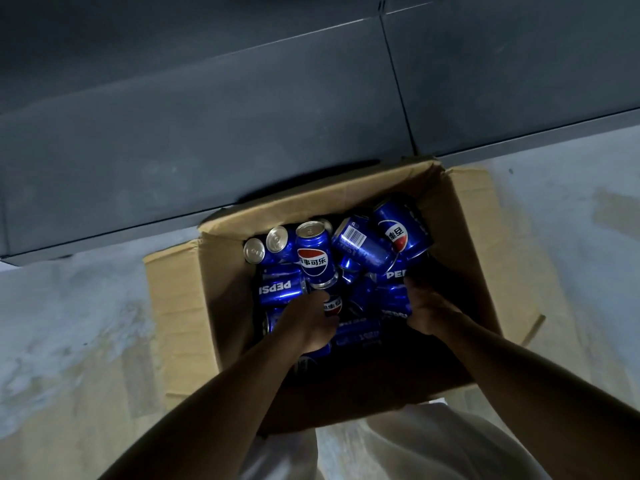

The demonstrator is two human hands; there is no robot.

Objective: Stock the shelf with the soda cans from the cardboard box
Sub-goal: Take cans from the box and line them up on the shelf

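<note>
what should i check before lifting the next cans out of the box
1. Both hands in the cardboard box: ok, left hand and right hand are among the Pepsi cans.
2. Left grip: ok, fingers curl around a can.
3. Right grip: cannot tell, fingers are hidden among the cans.
4. Loose cans nearby: not ok, two tilted cans lean by the right hand and could slide.
5. Shelf free: ok, the dark surface shown is bare.
</note>
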